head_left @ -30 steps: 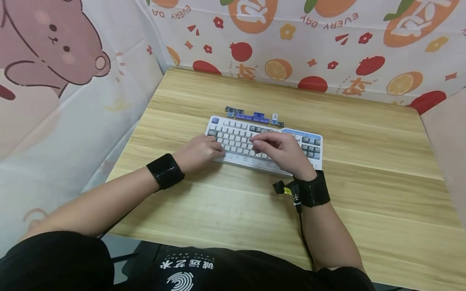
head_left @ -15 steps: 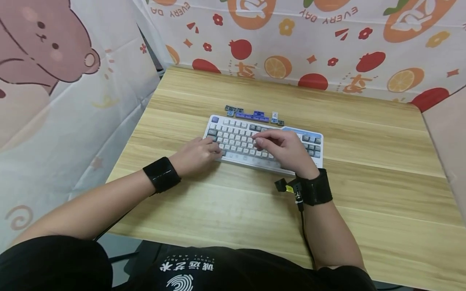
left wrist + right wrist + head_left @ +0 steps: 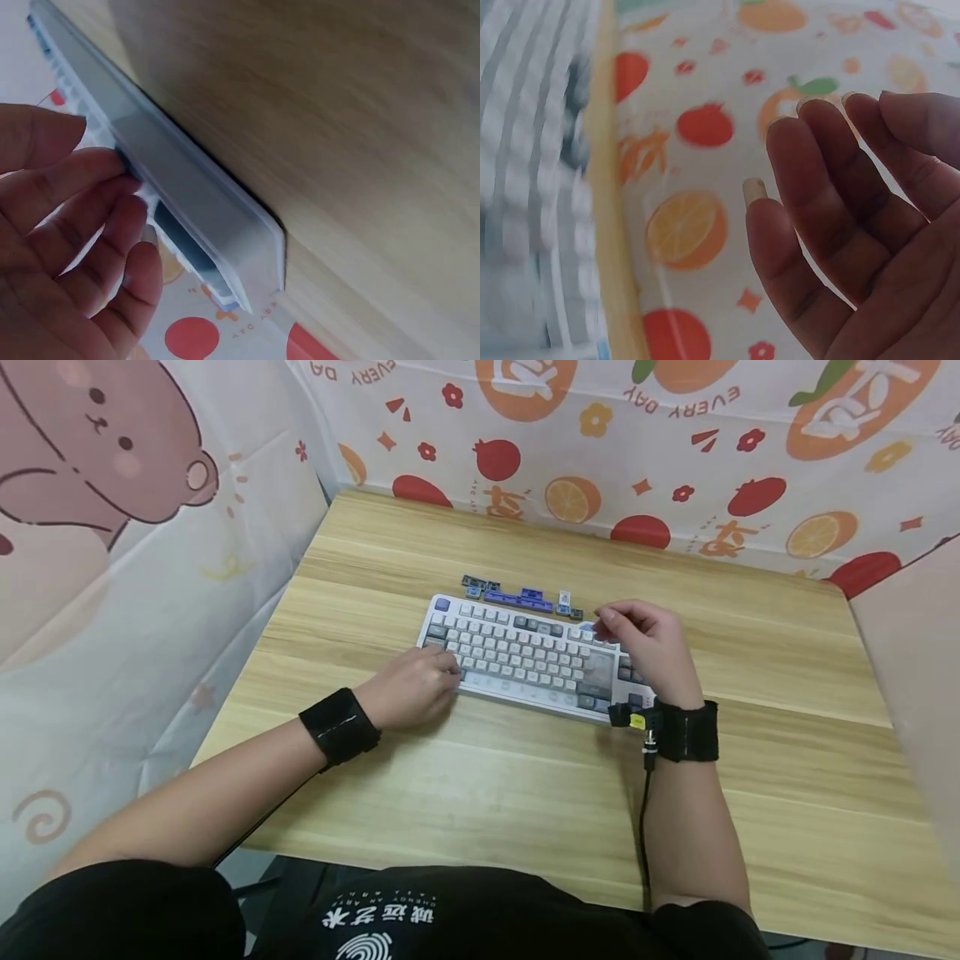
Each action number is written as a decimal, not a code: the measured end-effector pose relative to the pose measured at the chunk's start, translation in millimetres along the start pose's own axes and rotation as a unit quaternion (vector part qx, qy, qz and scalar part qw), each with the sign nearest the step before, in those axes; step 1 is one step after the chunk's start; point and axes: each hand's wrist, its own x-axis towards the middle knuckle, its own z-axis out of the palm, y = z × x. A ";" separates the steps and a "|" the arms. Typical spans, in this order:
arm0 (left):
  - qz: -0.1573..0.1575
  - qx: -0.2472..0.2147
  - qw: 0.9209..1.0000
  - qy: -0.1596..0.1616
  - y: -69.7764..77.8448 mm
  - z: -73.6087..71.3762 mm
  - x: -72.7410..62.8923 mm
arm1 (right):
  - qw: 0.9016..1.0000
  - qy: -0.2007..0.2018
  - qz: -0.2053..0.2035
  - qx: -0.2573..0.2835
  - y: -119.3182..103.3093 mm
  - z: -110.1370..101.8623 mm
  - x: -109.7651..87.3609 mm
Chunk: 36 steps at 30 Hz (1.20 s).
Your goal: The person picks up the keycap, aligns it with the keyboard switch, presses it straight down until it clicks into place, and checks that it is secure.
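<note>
LEFT HAND point(image 3: 414, 687): nearer, fingers relaxed, tips at keyboard's left end, unclamped | KEYBOARD point(image 3: 517, 647): long axis runs rightward from left hand, passing below right | LOOSE KEYS point(image 3: 517, 602): beyond keyboard, left of right hand | RIGHT HAND point(image 3: 656, 643): raised, thumb near index, nothing visibly held

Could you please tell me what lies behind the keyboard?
On the table, small dark, blue and white pieces lie in a row behind the keyboard, including a long blue bar. The right hand covers the far right corner; anything there is hidden.
</note>
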 end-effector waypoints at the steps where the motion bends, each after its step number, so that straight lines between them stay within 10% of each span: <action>1: -0.003 -0.009 1.000 0.002 0.5 -0.7 0.8 | 1.000 0.001 0.007 -0.013 1.7 -3.2 3.9; 6: -0.032 -0.053 0.998 0.001 1.6 -3.7 2.7 | 0.989 -0.037 0.037 -0.137 8.7 -12.4 31.6; 14: -0.068 -0.093 0.993 -0.010 -3.4 -6.2 7.2 | 0.924 -0.168 0.033 -0.343 18.1 -1.2 84.2; 27: -0.116 -0.129 0.984 -0.026 -2.6 -5.8 24.1 | 0.839 -0.258 0.095 -0.470 29.8 24.3 114.7; 31: -0.112 -0.121 0.986 -0.020 -2.0 -3.9 25.5 | 0.846 -0.261 0.088 -0.458 35.2 22.5 116.2; 36: -0.112 -0.112 0.987 -0.010 -3.8 -5.7 25.1 | 0.910 -0.241 0.087 -0.326 26.0 7.0 120.0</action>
